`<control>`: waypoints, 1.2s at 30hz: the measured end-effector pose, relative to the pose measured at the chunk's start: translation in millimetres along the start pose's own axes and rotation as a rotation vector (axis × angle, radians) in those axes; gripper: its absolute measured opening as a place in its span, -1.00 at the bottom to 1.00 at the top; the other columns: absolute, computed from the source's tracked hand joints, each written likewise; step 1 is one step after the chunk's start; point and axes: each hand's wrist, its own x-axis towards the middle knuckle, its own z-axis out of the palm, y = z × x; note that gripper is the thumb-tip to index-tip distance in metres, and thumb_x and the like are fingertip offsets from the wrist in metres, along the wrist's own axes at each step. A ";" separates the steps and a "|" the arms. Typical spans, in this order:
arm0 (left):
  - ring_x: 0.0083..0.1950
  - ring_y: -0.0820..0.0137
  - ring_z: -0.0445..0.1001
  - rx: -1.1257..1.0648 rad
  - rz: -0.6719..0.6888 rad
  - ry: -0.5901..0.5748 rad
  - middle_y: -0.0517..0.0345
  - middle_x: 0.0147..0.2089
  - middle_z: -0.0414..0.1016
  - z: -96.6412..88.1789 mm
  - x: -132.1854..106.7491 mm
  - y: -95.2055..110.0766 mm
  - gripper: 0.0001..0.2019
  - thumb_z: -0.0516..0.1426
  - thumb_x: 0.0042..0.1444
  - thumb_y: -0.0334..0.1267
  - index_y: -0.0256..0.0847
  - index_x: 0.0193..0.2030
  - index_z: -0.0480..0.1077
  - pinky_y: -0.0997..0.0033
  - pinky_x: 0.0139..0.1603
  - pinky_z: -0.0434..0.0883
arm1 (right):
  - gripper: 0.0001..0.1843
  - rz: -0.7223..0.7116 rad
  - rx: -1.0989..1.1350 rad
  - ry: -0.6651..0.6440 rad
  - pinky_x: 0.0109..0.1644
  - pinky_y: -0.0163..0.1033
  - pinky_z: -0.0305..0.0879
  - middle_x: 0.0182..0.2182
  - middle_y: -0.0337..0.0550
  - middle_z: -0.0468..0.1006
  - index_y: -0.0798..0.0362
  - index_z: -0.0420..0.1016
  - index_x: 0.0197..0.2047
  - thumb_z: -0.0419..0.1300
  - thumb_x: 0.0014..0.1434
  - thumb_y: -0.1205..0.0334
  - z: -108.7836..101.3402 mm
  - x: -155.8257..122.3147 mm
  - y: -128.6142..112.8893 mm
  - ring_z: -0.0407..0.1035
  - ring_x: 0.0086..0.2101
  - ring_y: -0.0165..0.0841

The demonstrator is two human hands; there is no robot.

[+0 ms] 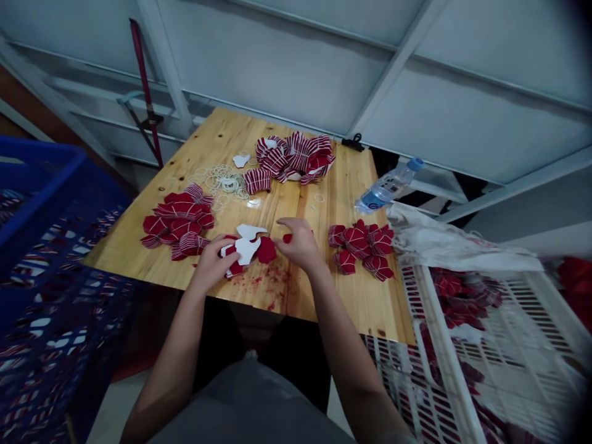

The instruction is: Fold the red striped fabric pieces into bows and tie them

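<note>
My left hand [213, 264] is closed on a small stack of red and white cut pieces [247, 250], white cardboard-like shapes lying on top. Just right of it, a dark red fabric piece [266, 250] rests at the stack's edge. My right hand [300, 248] curls over the wood with a bit of red fabric [287, 238] between thumb and fingers; most of that piece is hidden. Bundles of red, white-lined fabric pieces lie on either side, one at left [180, 222] and one at right [363, 246].
Striped fabric pieces [298, 157] and pale rubber bands [226, 183] lie farther back on the wooden table [370, 308]. A water bottle [388, 188] lies tilted at the right edge. A blue basket [41, 185] stands left, a white crate [444, 357] right, both holding fabric.
</note>
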 end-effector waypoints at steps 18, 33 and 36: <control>-0.33 0.35 0.50 -0.400 -0.331 0.210 0.14 -0.30 0.59 -14.6 -13.8 -0.9 -0.63 0.36 -0.35 -0.23 -0.25 -0.29 0.59 0.42 -0.34 0.39 | -0.89 -0.046 0.324 -0.353 -0.33 -0.32 0.29 -0.47 -0.25 0.58 0.10 0.61 -0.37 0.31 -0.03 0.27 -0.7 68.0 3.1 0.41 -0.46 -0.40; 0.11 0.16 0.42 0.019 0.150 -0.019 -0.03 0.00 0.47 0.4 -24.9 26.3 -0.80 0.26 -0.01 -0.19 -0.18 -0.23 0.54 0.18 0.18 0.33 | -0.79 0.147 0.445 -0.060 -0.33 -0.23 0.44 -0.34 -0.13 0.62 -0.01 0.59 -0.20 0.31 0.08 0.13 -1.8 -49.5 -56.0 0.49 -0.40 -0.31; 0.19 0.18 0.36 0.120 0.241 -0.078 -0.04 0.07 0.42 -1.7 -30.6 34.7 -0.78 0.23 0.06 -0.20 -0.14 -0.13 0.53 0.17 0.24 0.28 | -0.79 0.284 0.653 -0.056 -0.30 -0.21 0.47 -0.42 -0.18 0.64 -0.02 0.60 -0.28 0.35 0.01 0.09 13.3 -46.2 -71.1 0.52 -0.41 -0.29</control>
